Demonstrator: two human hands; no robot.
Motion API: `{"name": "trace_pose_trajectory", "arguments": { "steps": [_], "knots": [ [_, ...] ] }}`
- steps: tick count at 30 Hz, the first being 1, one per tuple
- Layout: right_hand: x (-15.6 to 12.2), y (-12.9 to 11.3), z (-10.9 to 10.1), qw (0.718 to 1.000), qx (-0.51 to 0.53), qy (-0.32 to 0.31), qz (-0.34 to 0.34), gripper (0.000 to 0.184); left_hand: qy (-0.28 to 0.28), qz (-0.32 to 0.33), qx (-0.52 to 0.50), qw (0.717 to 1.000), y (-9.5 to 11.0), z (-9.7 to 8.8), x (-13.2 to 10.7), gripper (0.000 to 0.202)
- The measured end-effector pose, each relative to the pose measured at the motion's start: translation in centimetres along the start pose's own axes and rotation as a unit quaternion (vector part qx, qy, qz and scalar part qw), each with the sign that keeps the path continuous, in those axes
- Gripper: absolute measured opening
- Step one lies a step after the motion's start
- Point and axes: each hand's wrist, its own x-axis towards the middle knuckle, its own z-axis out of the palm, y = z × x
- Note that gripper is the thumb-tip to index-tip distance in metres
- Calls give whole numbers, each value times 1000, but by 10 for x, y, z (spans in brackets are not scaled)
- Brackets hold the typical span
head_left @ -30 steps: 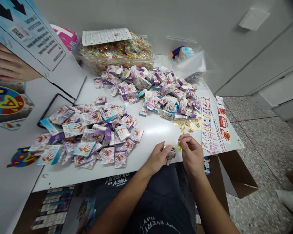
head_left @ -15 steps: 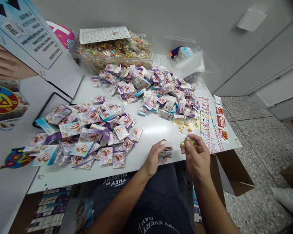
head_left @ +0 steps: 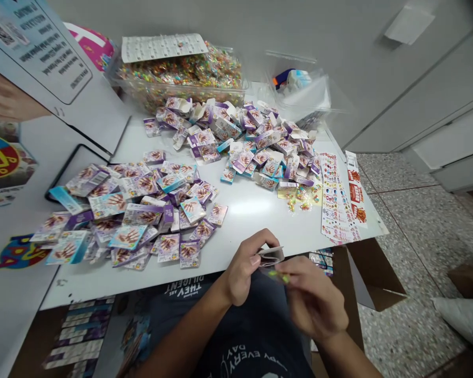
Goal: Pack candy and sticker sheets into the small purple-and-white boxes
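Note:
My left hand (head_left: pixel 242 265) is closed around a small cardboard box (head_left: pixel 271 255), whose open end faces the right and shows folded paper inside. Close beside that opening, my right hand (head_left: pixel 317 296) pinches a small packet of yellow-green candy (head_left: pixel 279 276); this hand is smeared by motion. Both hands are at the table's front edge, above my lap. Ahead of them, several more candy packets (head_left: pixel 299 199) lie on the white table (head_left: pixel 248 210). A heap of small boxes with open flaps (head_left: pixel 256 142) spreads across the table's middle and back.
Closed-looking boxes (head_left: pixel 142 210) are piled at the left. A clear tub of colourful candy packets (head_left: pixel 181 79) stands at the back, beside another clear container (head_left: pixel 299 89). Sticker sheets (head_left: pixel 335 205) lie at the right edge. Below is an open carton (head_left: pixel 378 278).
My right hand has moved left and down with the candy packet, up to the box. My left hand has turned the box so its opening faces the packet. The view has shifted slightly.

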Motion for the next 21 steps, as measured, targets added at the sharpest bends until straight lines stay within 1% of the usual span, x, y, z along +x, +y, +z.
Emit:
{"name": "trace_pose_trajectory", "arguments": {
  "steps": [2,3,4,6,8,10,13,15,18,21],
  "knots": [
    [-3,1,-6,992,-48,-89,-70,46,5,13,10,1000,5,0,-1,46],
    [-3,0,-9,985,-77,-116,-99,44,9,20,14,1000,8,1,-1,46],
    [-3,-1,-11,978,-105,-133,-123,40,15,30,23,999,11,1,-2,46],
    [-2,-5,-14,967,-151,-142,-147,32,19,58,49,997,16,0,-3,46],
    [1,-11,-14,964,-177,-135,-148,28,3,84,74,994,19,-2,-5,46],
    [3,-15,-13,965,-189,-122,-137,28,-24,103,92,990,21,-5,-7,45],
    [6,-18,-11,975,-169,-110,-90,35,-70,119,110,984,17,-7,-7,43],
    [6,-18,-10,985,-136,-85,-68,45,-76,146,102,981,11,-8,-5,43],
    [6,-16,-7,993,-91,-45,-58,59,-68,191,84,976,3,-7,-3,42],
    [5,-14,-3,997,-73,-28,-23,64,-72,192,89,975,-1,-7,-1,41]
  ]
}}
